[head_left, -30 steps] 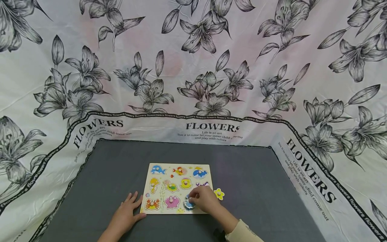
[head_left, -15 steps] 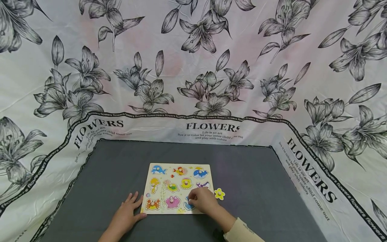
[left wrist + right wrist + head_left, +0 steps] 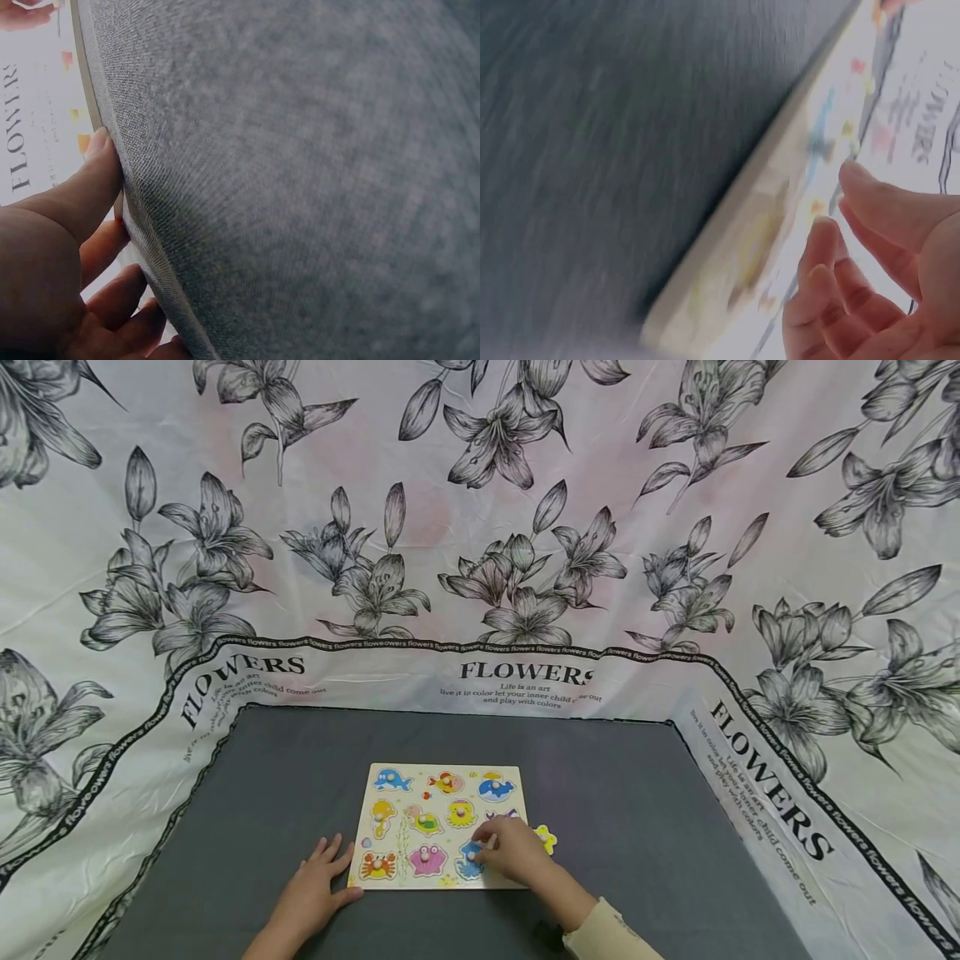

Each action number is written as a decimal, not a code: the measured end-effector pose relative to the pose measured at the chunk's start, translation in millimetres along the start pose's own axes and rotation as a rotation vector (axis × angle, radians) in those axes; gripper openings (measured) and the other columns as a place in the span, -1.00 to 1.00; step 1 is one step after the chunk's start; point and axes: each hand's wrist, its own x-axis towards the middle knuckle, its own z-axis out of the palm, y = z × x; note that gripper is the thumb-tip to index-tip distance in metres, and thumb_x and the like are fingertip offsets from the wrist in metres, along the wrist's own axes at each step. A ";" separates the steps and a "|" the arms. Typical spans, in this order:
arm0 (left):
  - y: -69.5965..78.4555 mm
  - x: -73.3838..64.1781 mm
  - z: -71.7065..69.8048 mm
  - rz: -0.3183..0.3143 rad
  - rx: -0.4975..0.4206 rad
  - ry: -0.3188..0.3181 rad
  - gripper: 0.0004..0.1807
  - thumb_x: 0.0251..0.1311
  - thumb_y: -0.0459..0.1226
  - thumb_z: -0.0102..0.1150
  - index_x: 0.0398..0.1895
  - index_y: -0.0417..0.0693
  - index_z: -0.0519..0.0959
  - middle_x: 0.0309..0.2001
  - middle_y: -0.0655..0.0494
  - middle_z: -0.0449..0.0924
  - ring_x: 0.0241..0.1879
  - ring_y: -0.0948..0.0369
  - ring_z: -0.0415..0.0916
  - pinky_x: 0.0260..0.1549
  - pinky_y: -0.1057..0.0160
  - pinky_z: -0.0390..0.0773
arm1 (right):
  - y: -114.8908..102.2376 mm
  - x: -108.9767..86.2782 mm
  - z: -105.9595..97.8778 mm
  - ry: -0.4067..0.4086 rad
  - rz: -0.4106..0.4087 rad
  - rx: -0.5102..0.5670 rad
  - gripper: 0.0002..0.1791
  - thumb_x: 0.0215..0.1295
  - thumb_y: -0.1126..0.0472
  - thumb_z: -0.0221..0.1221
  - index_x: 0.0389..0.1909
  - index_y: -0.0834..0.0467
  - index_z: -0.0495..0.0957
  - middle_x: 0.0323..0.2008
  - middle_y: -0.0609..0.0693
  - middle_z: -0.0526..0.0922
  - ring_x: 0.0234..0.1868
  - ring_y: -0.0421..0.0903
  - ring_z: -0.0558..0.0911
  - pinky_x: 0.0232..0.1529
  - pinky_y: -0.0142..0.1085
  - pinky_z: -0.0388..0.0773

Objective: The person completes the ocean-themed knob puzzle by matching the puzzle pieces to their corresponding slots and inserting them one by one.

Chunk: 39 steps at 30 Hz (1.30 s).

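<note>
A pale peg puzzle board (image 3: 401, 835) with sea-animal pieces lies on the grey table. My left hand (image 3: 315, 885) rests at its near left corner, fingers spread and touching the edge; in the left wrist view the thumb (image 3: 94, 176) lies along the board's rim. Over the board's right part hovers my right hand (image 3: 517, 853), beside a blue knobbed piece (image 3: 468, 865) that sits in the bottom row. The right wrist view shows that hand's thumb (image 3: 889, 202) and loosely bent fingers apart, nothing between them. A purple piece (image 3: 501, 815) is partly hidden behind this hand.
A yellow flower-shaped piece (image 3: 547, 837) lies on the table just off the board's right side, partly covered by the right hand. A small dark object (image 3: 547, 935) shows beside the right sleeve. Floral printed cloth (image 3: 525, 602) surrounds the table's back and sides.
My right hand has let go of the blue piece and shifted slightly up and right. The blue piece, tilted at first, now lies flat in the board. The left hand keeps its place.
</note>
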 end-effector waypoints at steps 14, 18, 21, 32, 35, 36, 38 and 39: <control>0.1 -2.2 4.3 -0.010 -0.008 -0.008 -0.08 0.03 0.06 0.47 0.44 -0.16 0.41 0.51 -0.32 0.15 0.53 -0.32 -0.05 0.38 -0.44 0.10 | 46.7 -21.1 -34.4 0.236 0.117 -0.006 -0.84 0.18 0.25 0.43 -0.21 0.11 0.76 -0.29 -0.07 0.72 -0.39 -0.19 0.53 -0.49 -0.35 0.51; 0.1 -2.7 6.1 -0.014 -0.001 -0.002 -0.08 0.03 0.06 0.47 0.44 -0.15 0.41 0.51 -0.32 0.16 0.53 -0.31 -0.04 0.39 -0.44 0.10 | 59.5 -26.5 -33.0 0.254 0.153 -0.023 -0.83 0.15 0.26 0.44 -0.21 0.11 0.77 -0.27 -0.05 0.74 -0.38 -0.17 0.56 -0.41 -0.26 0.58; 0.2 -3.3 6.9 -0.016 0.000 0.004 -0.08 0.02 0.05 0.47 0.44 -0.15 0.41 0.51 -0.32 0.16 0.53 -0.32 -0.04 0.39 -0.44 0.10 | 66.9 -28.6 -31.4 0.262 0.170 -0.038 -0.81 0.12 0.26 0.46 -0.22 0.10 0.77 -0.26 -0.04 0.76 -0.34 -0.15 0.61 -0.33 -0.17 0.63; 2.8 -5.6 9.7 -0.005 0.012 0.022 -0.09 0.03 0.05 0.47 0.44 -0.15 0.41 0.51 -0.32 0.17 0.53 -0.32 -0.03 0.38 -0.44 0.12 | 83.4 -27.1 -27.0 0.279 0.189 -0.039 -0.87 0.14 0.33 0.44 -0.27 0.14 0.75 -0.39 -0.08 0.71 -0.43 -0.20 0.53 -0.39 -0.25 0.55; 3.4 -7.3 10.4 0.005 0.012 0.041 -0.10 0.03 0.03 0.48 0.43 -0.16 0.42 0.50 -0.33 0.18 0.52 -0.32 -0.02 0.37 -0.44 0.14 | 85.1 -26.8 -27.6 0.284 0.186 -0.031 -0.90 0.16 0.32 0.43 -0.30 0.14 0.75 -0.41 -0.09 0.71 -0.44 -0.22 0.53 -0.41 -0.28 0.53; 3.6 -7.8 10.7 0.011 0.011 0.046 -0.10 0.03 0.03 0.48 0.42 -0.16 0.43 0.50 -0.33 0.18 0.52 -0.32 -0.02 0.36 -0.44 0.14 | 85.4 -27.0 -28.2 0.293 0.172 -0.033 -0.91 0.15 0.32 0.43 -0.31 0.14 0.75 -0.42 -0.09 0.71 -0.45 -0.22 0.54 -0.42 -0.28 0.54; 4.0 -8.5 11.3 0.020 0.010 0.054 -0.11 0.02 0.02 0.48 0.41 -0.17 0.44 0.49 -0.34 0.19 0.52 -0.33 -0.01 0.35 -0.45 0.15 | 84.7 -27.7 -30.0 0.316 0.159 -0.031 -0.91 0.15 0.32 0.44 -0.34 0.12 0.75 -0.44 -0.11 0.71 -0.45 -0.23 0.55 -0.42 -0.29 0.54; 4.4 -8.9 11.4 0.023 0.007 0.056 -0.11 0.02 0.03 0.48 0.41 -0.18 0.44 0.49 -0.34 0.19 0.52 -0.33 -0.02 0.35 -0.45 0.15 | 83.5 -28.3 -31.2 0.327 0.149 -0.027 -0.91 0.14 0.32 0.44 -0.35 0.11 0.75 -0.44 -0.11 0.71 -0.45 -0.24 0.56 -0.41 -0.30 0.55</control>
